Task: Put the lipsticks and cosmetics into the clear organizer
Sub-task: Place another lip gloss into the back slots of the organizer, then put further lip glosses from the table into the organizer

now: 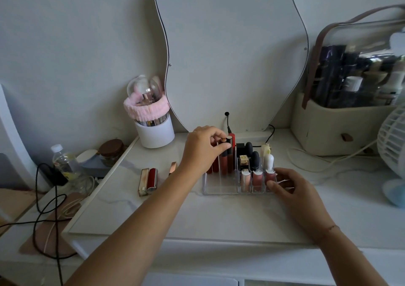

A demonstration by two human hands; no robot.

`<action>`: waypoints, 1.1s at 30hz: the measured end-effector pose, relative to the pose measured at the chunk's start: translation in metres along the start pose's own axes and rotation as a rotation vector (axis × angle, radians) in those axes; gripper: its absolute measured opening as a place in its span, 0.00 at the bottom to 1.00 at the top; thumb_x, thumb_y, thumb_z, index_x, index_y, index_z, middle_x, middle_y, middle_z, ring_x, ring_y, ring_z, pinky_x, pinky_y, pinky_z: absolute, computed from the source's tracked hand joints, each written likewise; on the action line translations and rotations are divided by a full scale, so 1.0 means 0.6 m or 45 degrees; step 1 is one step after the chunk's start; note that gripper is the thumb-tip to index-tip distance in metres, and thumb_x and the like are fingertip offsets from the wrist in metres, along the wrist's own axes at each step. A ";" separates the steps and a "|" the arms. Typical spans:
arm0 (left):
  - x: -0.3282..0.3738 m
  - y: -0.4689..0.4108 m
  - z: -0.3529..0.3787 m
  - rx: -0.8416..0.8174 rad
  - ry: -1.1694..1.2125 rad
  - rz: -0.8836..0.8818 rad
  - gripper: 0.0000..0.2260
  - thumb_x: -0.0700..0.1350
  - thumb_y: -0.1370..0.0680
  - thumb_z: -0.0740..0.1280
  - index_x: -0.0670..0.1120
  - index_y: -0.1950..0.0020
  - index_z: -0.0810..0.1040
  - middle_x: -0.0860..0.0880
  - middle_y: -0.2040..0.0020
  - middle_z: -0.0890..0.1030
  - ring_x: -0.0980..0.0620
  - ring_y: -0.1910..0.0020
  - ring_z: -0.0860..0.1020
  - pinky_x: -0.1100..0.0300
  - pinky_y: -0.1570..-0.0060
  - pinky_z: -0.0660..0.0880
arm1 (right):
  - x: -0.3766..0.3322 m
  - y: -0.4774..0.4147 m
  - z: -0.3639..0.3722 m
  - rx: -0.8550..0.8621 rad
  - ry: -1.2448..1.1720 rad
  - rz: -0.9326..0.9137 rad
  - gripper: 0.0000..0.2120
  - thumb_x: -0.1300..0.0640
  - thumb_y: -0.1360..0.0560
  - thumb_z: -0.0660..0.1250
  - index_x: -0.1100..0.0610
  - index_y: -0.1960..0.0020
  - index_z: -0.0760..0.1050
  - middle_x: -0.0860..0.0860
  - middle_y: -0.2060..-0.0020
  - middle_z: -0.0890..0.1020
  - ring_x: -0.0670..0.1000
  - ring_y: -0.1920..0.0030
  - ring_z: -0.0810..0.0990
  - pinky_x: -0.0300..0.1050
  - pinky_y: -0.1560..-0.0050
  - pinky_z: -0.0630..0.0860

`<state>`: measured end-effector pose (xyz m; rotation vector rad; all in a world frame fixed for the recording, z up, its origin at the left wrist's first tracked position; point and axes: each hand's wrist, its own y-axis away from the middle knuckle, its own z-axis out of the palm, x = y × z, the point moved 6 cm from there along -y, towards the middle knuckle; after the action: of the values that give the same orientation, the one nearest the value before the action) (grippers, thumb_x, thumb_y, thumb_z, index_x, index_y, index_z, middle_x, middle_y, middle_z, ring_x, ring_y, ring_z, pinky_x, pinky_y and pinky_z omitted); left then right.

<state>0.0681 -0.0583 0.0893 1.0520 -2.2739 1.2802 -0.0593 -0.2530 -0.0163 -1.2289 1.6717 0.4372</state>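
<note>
- One clear organizer stands on the white counter, toward the back edge, just in front of the wavy mirror.
- It is see-through plastic with upright dividers; its front left compartment is bare.
- In its left part stand four tall tubes: two dark red, two peach-pink lip glosses.
- The right part holds three short pink bottles along the front, and behind them a gold-banded lipstick, two black bullet-shaped lipsticks and a white dropper.
- The left hand pinches the cap of one peach gloss tube with fingertips.
- The right hand rests against the organizer's front right corner, fingers loosely curled on its wall.
- Three lipsticks lie loose toward the counter's left edge: a pale gold one, a red one and a rose-gold one.
</note>
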 end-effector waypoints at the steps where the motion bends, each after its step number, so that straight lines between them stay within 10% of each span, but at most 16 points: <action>1: 0.001 0.000 0.000 -0.002 -0.006 0.008 0.09 0.44 0.34 0.76 0.49 0.56 0.82 0.57 0.63 0.78 0.57 0.62 0.72 0.65 0.59 0.71 | 0.000 0.000 0.000 0.003 -0.005 0.002 0.18 0.52 0.27 0.69 0.51 0.38 0.75 0.47 0.54 0.82 0.45 0.55 0.80 0.32 0.62 0.71; 12: -0.002 0.002 -0.010 -0.016 -0.046 0.017 0.11 0.45 0.34 0.76 0.47 0.54 0.81 0.51 0.57 0.81 0.52 0.56 0.74 0.53 0.52 0.74 | -0.010 0.000 0.005 -0.021 0.007 -0.008 0.18 0.52 0.27 0.69 0.53 0.38 0.75 0.48 0.52 0.82 0.47 0.54 0.81 0.33 0.61 0.71; 21: -0.013 -0.003 -0.032 0.001 -0.005 0.000 0.09 0.47 0.33 0.76 0.48 0.55 0.81 0.55 0.59 0.79 0.57 0.57 0.74 0.73 0.57 0.68 | -0.007 0.001 -0.001 -0.007 0.014 0.011 0.18 0.52 0.27 0.69 0.53 0.37 0.74 0.48 0.52 0.82 0.46 0.55 0.80 0.32 0.62 0.71; 33: -0.255 0.061 -0.166 -0.251 -0.385 -0.701 0.05 0.48 0.29 0.71 0.47 0.57 0.81 0.50 0.57 0.83 0.53 0.57 0.79 0.59 0.57 0.73 | -0.008 0.003 -0.002 -0.006 -0.004 -0.001 0.18 0.52 0.27 0.69 0.52 0.38 0.75 0.48 0.53 0.82 0.45 0.54 0.81 0.32 0.62 0.71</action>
<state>0.1374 0.1045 0.0315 1.7265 -2.0269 0.6979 -0.0612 -0.2507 -0.0124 -1.2315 1.6685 0.4422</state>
